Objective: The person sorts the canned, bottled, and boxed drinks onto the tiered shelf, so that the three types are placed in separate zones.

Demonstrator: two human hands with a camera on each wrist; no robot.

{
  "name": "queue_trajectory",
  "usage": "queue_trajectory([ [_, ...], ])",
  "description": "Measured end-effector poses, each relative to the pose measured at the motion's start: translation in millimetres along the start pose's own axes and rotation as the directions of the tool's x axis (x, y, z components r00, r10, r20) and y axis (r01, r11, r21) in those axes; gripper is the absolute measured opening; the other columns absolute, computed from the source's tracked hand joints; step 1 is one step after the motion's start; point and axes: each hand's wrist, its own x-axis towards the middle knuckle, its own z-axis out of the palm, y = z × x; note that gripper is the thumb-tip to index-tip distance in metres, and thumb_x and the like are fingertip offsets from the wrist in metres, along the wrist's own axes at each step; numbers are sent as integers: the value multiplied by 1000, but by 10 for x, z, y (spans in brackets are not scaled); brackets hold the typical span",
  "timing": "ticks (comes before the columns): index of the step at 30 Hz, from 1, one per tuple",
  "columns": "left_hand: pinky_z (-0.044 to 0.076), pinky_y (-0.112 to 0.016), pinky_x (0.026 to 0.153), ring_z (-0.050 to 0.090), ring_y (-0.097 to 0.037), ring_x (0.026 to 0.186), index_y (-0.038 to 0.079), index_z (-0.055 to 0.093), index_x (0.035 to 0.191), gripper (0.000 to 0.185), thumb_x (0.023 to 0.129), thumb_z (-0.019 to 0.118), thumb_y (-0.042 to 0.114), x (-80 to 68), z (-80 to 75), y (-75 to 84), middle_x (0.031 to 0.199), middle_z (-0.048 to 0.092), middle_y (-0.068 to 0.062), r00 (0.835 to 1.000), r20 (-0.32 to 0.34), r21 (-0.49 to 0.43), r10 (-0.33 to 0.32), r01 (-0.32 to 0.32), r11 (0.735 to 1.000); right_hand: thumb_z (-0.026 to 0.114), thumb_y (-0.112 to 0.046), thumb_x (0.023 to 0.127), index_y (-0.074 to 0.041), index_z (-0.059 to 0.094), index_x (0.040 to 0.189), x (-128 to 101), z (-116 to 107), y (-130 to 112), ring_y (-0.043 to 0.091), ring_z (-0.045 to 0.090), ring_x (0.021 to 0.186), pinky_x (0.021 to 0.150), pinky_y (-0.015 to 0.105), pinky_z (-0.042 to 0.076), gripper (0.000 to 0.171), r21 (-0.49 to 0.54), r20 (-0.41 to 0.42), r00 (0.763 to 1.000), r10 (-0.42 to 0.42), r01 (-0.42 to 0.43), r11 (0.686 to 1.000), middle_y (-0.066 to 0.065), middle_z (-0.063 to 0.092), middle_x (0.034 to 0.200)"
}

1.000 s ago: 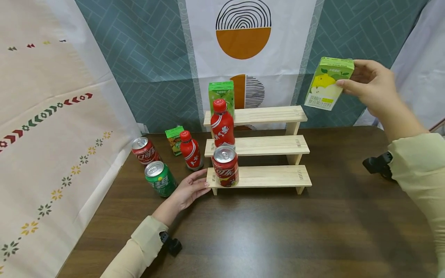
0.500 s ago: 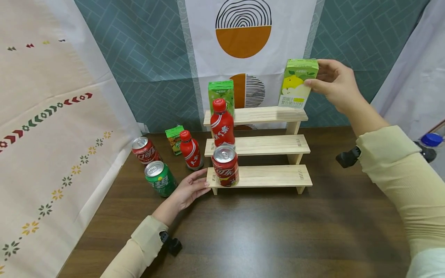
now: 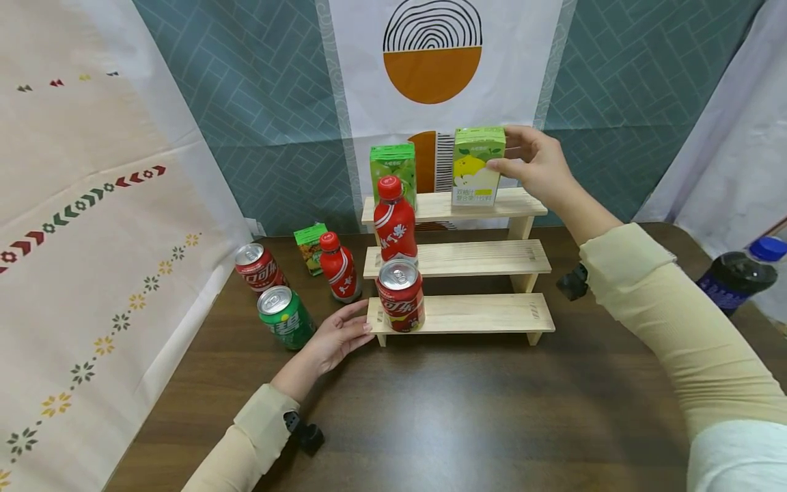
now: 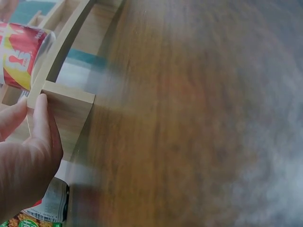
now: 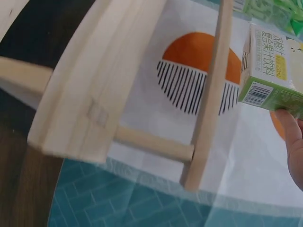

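My right hand [image 3: 536, 164] grips a green juice box [image 3: 477, 171] by its right side, upright at the top step of a three-step wooden display stand [image 3: 486, 313]. In the right wrist view the box [image 5: 277, 66] appears slightly apart from the top board. Thumb and fingers of my left hand [image 3: 337, 336] pinch the left end of the lowest step, as the left wrist view shows. On the stand's left side, a green juice box [image 3: 393, 167] stands on top, a red bottle [image 3: 395, 225] in the middle, and a red cola can [image 3: 401, 301] at the bottom.
Left of the stand are a red can [image 3: 259, 268], a green can [image 3: 286, 318], a small red bottle [image 3: 339, 268] and a green carton [image 3: 310, 247]. A dark bottle with a blue cap [image 3: 740, 275] is at the far right. Patterned cloth [image 3: 277, 102] hangs behind.
My right hand has carried the juice box leftward and down, from right of the stand to its top step. The left hand keeps its place on the bottom step.
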Motion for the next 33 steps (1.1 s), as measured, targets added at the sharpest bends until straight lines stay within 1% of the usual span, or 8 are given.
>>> queue_trajectory([
  [3,52,-27,92,62,-15,105,10,26,150,60,95,49,-1,9,12,3,146,35,-25,1000,0,5,6,-6,1000,67,-21,89,-14,43,142,13,83,21,7,55,104,82,19,51,59,-1,21,1000,12,-12,1000,-6,55,117],
  [10,51,-28,93,62,-15,106,12,27,150,60,96,50,-1,36,50,-2,145,36,-24,1000,7,-1,-3,3,1000,66,-20,90,-15,44,142,9,170,94,12,55,108,82,20,51,57,-18,38,999,27,-26,999,-2,56,119],
  [15,53,-27,90,62,-14,103,10,27,149,60,95,49,-3,36,41,3,145,36,-25,1000,-8,6,15,-15,1000,63,-28,91,-16,33,148,31,181,77,23,47,124,96,34,49,66,-45,53,995,85,-83,996,9,45,137],
  [18,53,-27,90,62,-14,102,8,26,149,60,95,48,-4,38,29,8,145,36,-26,999,-5,10,36,-36,999,62,-31,92,-16,29,150,58,194,48,26,43,129,100,40,46,69,-54,66,993,98,-95,994,11,40,142],
  [22,53,-28,91,62,-14,102,8,26,149,60,95,48,-4,36,17,8,145,36,-26,999,-6,6,42,-42,999,61,-30,92,-16,29,150,86,221,34,26,45,127,99,39,47,67,-46,72,994,84,-81,996,12,42,140],
  [27,52,-28,91,62,-14,103,8,26,149,60,95,48,-3,26,3,-4,145,35,-26,999,-17,7,37,-37,999,62,-27,92,-16,32,149,101,271,68,23,50,121,96,34,49,65,-23,73,996,53,-51,998,12,48,136],
  [31,52,-27,91,62,-14,103,9,26,149,60,95,49,-4,26,-3,-22,146,34,-26,1000,-14,-6,25,-25,1000,61,-25,93,-17,37,146,97,322,92,20,54,115,93,32,50,60,-15,50,998,40,-39,999,10,54,129],
  [33,52,-27,91,61,-14,104,9,25,150,61,95,49,-3,27,-5,-28,146,34,-26,1000,-9,-8,24,-25,1000,61,-25,93,-16,38,146,94,342,84,21,53,117,97,35,47,58,-23,40,999,37,-36,999,11,55,128],
])
